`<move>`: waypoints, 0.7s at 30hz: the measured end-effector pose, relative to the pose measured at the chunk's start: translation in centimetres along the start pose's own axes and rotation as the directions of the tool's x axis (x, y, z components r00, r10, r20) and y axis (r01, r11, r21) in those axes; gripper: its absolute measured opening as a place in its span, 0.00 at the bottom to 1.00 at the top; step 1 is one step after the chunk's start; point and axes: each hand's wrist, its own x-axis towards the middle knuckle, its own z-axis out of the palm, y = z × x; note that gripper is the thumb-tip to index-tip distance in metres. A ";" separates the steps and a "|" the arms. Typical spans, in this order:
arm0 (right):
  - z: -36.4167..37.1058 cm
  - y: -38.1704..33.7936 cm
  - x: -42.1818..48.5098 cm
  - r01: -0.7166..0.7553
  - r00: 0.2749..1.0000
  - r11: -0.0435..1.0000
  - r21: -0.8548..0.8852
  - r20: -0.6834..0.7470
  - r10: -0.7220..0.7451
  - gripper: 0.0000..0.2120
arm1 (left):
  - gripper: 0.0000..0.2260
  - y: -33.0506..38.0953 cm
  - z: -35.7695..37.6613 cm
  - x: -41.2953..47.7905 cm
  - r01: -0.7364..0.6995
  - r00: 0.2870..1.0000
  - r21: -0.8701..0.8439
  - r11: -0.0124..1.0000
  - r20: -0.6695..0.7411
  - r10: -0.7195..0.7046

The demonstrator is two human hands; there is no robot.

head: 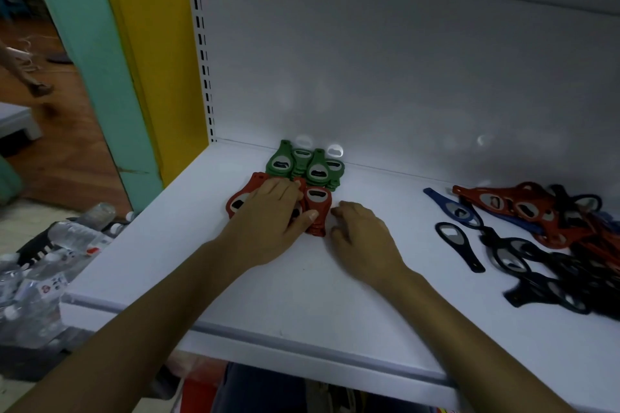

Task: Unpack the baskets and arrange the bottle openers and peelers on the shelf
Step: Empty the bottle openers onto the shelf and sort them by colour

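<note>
Two stacks of red bottle openers point(316, 203) sit right under the left hand point(268, 214) on the shelf point(302, 295). Its fingers lie flat over them and the thumb pushes the side of one stack, so that grip is apart, not clamped. The right hand point(362, 235) rests just right of that stack, fingers loosely curled, holding nothing afaict. The green openers point(305, 166) are just beyond the left grip, and the unsorted pile point(543, 231) is well off to the right of both hands. They look light, flat, stiff and kinda slidey, so I'd pinch a stack by its long edges rather than the top.
</note>
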 end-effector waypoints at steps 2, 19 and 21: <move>0.1 0.0 -0.1 0.030 1.000 1.000 -0.004 -0.007 -0.030 0.11 | 0.23 -0.2 0.0 0.1 -0.006 1.000 0.001 1.000 -0.011 0.006; -6.9 7.9 -7.9 -0.167 0.967 0.986 -0.021 -0.196 0.160 0.15 | 0.19 12.3 4.4 4.9 -0.261 0.965 -0.144 0.955 -0.054 0.255; -8.7 10.1 -10.2 -0.243 0.934 0.969 -0.034 -0.277 0.225 0.12 | 0.18 16.5 6.4 6.2 -0.307 0.951 -0.229 0.924 -0.048 0.304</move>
